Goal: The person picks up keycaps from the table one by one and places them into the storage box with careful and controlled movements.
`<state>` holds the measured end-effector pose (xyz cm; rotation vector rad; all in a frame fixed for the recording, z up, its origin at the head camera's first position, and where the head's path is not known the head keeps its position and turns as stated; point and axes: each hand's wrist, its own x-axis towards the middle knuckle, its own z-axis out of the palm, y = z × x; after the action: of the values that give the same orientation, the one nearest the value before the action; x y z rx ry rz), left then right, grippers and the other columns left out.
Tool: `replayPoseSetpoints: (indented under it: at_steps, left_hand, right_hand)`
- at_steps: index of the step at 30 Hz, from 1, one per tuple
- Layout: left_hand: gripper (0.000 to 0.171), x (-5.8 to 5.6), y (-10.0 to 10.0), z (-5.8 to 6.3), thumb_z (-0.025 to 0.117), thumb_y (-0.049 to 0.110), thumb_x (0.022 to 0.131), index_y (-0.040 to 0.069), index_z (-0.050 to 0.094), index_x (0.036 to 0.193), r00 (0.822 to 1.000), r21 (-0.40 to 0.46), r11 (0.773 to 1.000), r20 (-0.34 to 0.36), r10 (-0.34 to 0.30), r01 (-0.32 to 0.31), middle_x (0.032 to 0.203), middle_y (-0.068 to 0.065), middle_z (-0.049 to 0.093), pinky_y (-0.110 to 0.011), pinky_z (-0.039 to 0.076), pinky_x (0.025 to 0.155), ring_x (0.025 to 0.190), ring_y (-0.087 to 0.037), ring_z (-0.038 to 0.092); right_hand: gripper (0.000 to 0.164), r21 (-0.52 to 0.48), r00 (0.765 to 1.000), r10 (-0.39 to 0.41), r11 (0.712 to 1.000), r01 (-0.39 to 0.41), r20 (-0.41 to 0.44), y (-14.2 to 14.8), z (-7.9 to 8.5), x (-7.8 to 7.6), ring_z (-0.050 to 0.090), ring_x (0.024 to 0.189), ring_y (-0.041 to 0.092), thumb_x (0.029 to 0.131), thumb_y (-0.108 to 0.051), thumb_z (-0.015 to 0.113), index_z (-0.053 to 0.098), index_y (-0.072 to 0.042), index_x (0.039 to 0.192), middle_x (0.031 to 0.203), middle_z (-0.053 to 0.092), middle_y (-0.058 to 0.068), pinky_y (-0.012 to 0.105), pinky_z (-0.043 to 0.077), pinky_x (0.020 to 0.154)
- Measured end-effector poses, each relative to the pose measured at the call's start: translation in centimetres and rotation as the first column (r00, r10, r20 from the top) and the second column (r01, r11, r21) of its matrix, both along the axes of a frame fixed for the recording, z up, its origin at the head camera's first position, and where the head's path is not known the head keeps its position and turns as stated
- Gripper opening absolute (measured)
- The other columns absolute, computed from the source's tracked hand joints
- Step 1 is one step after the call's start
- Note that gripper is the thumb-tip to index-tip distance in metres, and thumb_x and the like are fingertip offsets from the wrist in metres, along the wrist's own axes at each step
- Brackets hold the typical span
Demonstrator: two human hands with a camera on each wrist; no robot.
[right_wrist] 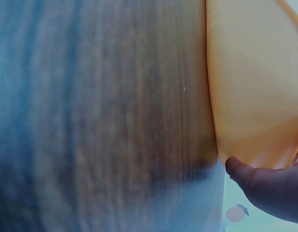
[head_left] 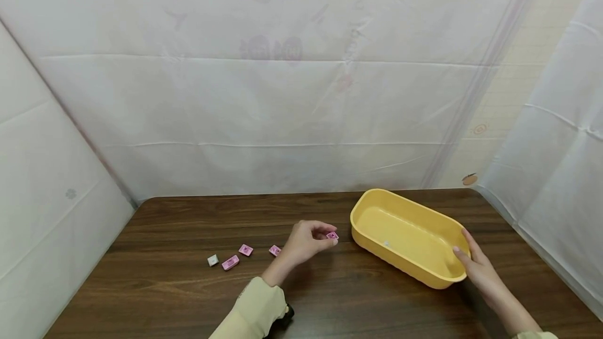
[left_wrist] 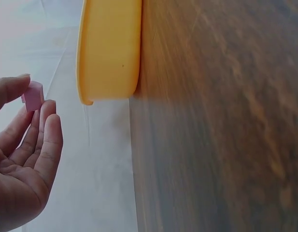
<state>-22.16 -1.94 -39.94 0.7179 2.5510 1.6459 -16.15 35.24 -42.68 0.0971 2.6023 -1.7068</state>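
Note:
My left hand (head_left: 303, 242) pinches a small pink block (head_left: 332, 235) between thumb and fingertips, just left of the yellow plastic tub (head_left: 410, 208). In the left wrist view the pink block (left_wrist: 34, 95) shows its plain side, held above the table's level beside the tub's end wall (left_wrist: 110, 53). My right hand (head_left: 478, 266) grips the tub's right end, with the thumb over the rim inside and the fingers round the outer wall. The right wrist view shows part of that hand (right_wrist: 269, 188) against the tub wall (right_wrist: 255, 72).
Left of my left hand lie a white block (head_left: 213, 260), a longer pink block (head_left: 230, 262) and a small pink block (head_left: 245, 250). Another pink block (head_left: 275, 250) sits beside my left wrist. A tiny pale spot shows on the tub's floor. White sheeting (head_left: 282, 119) hangs behind the wooden table (head_left: 155, 286).

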Motion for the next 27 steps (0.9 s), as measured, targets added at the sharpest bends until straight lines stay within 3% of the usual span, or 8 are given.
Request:
replayPoseSetpoints:
  at_steps: [13, 20, 27]
  left_hand:
    - [0.023, -1.0, 2.0, -0.2, 0.071, 0.014, 0.078, 0.003, 0.069, 0.098, 1.0, 0.005, 1.0, -0.005, 0.025, -0.025, 0.089, -0.005, 0.068, -0.02, 0.048, 0.064, 0.076, -0.01, 0.06]
    - [0.023, -1.3, 3.1, 0.0, 0.07, 0.014, 0.078, -0.001, 0.069, 0.096, 0.994, 0.04, 0.999, -0.107, 0.009, -0.005, 0.082, -0.001, 0.068, -0.018, 0.048, 0.061, 0.07, -0.003, 0.059]
    - [0.025, -1.9, 4.4, 0.1, 0.072, 0.009, 0.076, -0.002, 0.068, 0.098, 0.998, 0.039, 0.999, -0.047, 0.029, -0.027, 0.086, -0.008, 0.068, -0.018, 0.048, 0.061, 0.073, -0.011, 0.062]
  right_hand:
    - [0.068, -0.002, 1.0, 0.0, 1.0, 0.0, 0.001, 0.0, 0.0, 0.0, -0.021, 0.128, 0.042, 0.1, -0.028, 0.032, -0.016, -0.004, 0.142, 0.143, -0.022, 0.027, 0.06, -0.007, 0.101]
    - [0.068, 0.002, 1.0, -0.001, 1.0, 0.001, 0.006, 0.0, 0.1, 0.1, -0.019, 0.129, 0.044, 0.1, -0.029, 0.032, -0.016, -0.005, 0.142, 0.143, -0.021, 0.028, 0.061, -0.005, 0.1]
    - [0.069, -0.001, 1.0, 0.001, 1.0, -0.001, 0.011, -0.1, 0.1, 0.1, -0.018, 0.129, 0.044, 0.1, -0.029, 0.033, -0.016, -0.006, 0.142, 0.143, -0.021, 0.027, 0.062, -0.004, 0.1]
